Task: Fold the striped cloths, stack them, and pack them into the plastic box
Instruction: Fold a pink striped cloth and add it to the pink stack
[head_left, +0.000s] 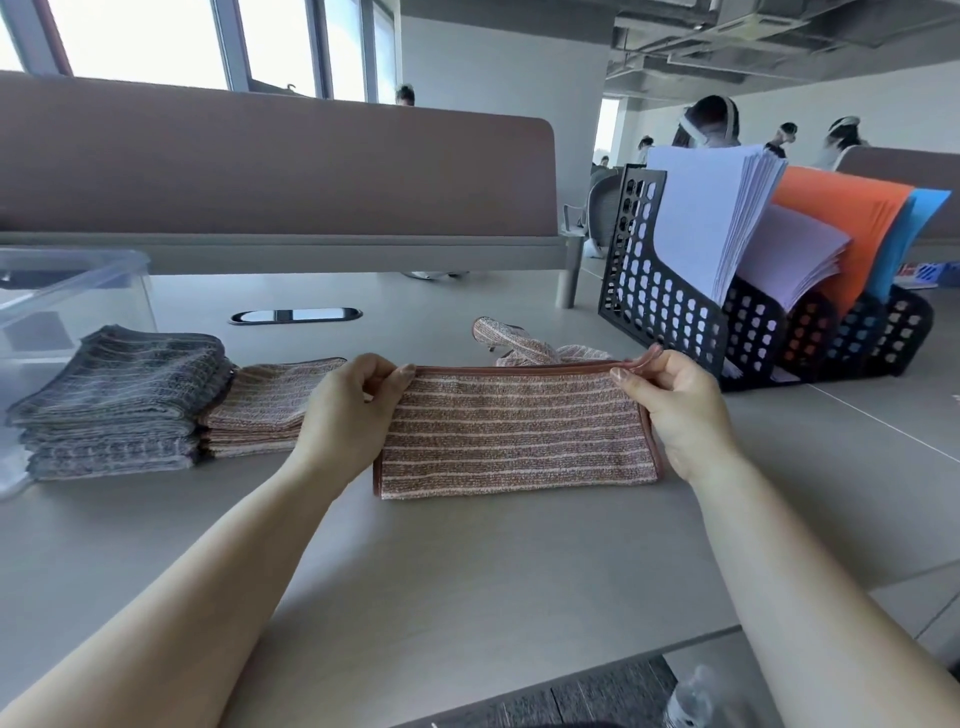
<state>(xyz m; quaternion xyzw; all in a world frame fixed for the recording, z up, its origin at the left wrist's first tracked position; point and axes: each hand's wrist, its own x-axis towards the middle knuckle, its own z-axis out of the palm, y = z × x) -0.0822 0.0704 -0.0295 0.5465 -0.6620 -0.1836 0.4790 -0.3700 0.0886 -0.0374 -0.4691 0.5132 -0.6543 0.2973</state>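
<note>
The left hand (353, 410) and the right hand (675, 410) each pinch 1 far corner of a pink cloth (514, 436), thumb and fingers closed on its brown trim. The cloth is folded in 2, with the fold toward the person. It sits in the middle of the worktop (467, 561), and its near edge lies on the top.

Just left of the left hand is a low pink stack (270, 405) of folded cloths. A taller grey stack (119, 400) touches it on the left, near the left edge of the worktop. Behind the grey stack, at the far left corner, stands the clear box (67, 291). Its wall shows only dim grey shapes, and I cannot tell what they are. Both stacks are outside the box.

Behind the held cloth lies 1 more pink cloth, a loose cloth (524, 343), crumpled and not folded.

By the far right edge stands a black rack (670, 312) with holes in its sides. White paper (711, 218) leans in its first slots, then an orange sheet (852, 223), then a blue sheet (914, 223).

A dark oval port (296, 315) is set in the worktop near the far edge, under a brown screen (270, 166).
</note>
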